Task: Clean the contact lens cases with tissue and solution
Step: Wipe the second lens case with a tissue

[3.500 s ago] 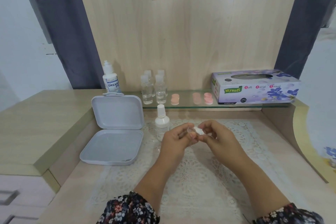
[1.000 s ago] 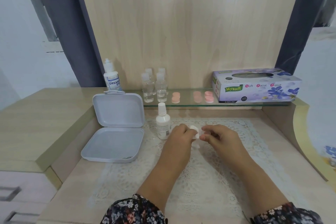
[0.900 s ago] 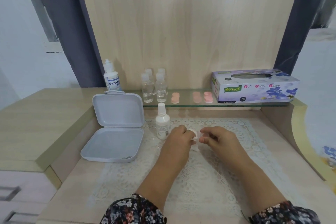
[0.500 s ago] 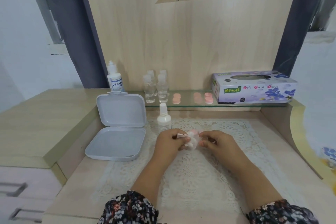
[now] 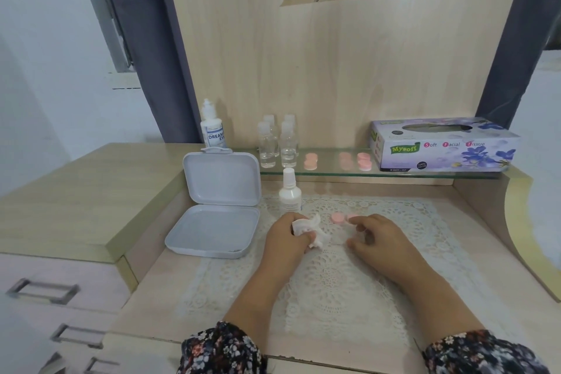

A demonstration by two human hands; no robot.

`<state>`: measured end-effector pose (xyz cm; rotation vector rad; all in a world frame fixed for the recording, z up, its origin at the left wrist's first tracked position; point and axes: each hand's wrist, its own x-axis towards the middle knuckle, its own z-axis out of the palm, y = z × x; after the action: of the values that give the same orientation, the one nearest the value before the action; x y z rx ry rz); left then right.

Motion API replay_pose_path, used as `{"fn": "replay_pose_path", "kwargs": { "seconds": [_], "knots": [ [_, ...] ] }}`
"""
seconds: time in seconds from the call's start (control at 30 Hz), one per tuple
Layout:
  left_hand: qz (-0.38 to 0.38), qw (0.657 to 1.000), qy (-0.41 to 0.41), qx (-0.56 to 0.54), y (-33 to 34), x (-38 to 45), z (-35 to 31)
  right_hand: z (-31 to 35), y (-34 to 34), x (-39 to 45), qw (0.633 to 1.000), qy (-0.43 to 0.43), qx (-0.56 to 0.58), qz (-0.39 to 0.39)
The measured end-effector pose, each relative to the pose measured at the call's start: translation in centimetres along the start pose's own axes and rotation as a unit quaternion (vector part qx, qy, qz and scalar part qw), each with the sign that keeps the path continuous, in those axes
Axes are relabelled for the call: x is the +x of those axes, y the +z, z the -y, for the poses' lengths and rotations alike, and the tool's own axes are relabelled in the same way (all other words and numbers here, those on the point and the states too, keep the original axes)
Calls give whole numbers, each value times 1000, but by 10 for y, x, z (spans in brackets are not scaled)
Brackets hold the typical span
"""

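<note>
Pink plastic marks the job out for me: one contact lens case (image 5: pixel 342 218) lies on the lace mat (image 5: pixel 334 282) in front of me, and judging by how things sit I would say I am somewhere in the middle of the work, not near the end. Its two round cups rest flat on the mat, and I cannot tell from here whether they are wet, dry or already wiped. More pink cases (image 5: pixel 352 160) wait on the glass shelf (image 5: pixel 328 174) at the back, between the small clear bottles (image 5: pixel 277 144) and the tissue box (image 5: pixel 443 146), so several look to be left for me. My left hand (image 5: pixel 291 237) has its fingers curled round a crumpled white tissue (image 5: pixel 309 229), which bulges out towards the case. My right hand (image 5: pixel 379 237) holds nothing; its fingers are loosely bent, and their tips lie just beside the right cup of the case, possibly touching it, though I cannot be sure. So the case sits between my two hands, slightly beyond them, nearer my right fingertips than the tissue. A white spray bottle (image 5: pixel 290 193) of what I take to be solution stands just behind my left hand, capped, and an open grey box (image 5: pixel 217 206) lies to its left on the table (image 5: pixel 145 291).
</note>
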<state>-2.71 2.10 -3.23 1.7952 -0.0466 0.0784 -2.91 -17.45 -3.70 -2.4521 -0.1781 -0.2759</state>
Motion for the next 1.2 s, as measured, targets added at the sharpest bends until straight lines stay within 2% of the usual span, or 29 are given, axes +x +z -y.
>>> {"fn": "replay_pose_path", "kwargs": {
  "seconds": [0.13,0.23,0.3,0.4,0.53,0.6,0.97,1.2],
  "knots": [
    [1,1000,2,-19,-4,-6,-5,2,0,-2,998,-25,25,-58],
    [2,1000,-1,-25,-7,-9,-9,7,0,-4,990,-68,49,-113],
    [7,1000,-4,-23,-10,-12,-10,12,0,-2,985,-101,64,-124],
    [4,1000,0,-22,-18,-17,-15,27,-1,2,986,-123,76,-88],
    [-9,999,7,-44,-33,-24,-22,58,-1,2,983,-129,131,26],
    [-23,998,6,-58,-44,-28,-25,73,5,2,978,-125,156,59],
    [-79,993,-3,-89,-125,-61,-22,157,54,0,949,-114,278,96],
    [-145,985,-13,-92,-190,-97,-4,217,100,-13,938,-143,270,161]
  ]
}}
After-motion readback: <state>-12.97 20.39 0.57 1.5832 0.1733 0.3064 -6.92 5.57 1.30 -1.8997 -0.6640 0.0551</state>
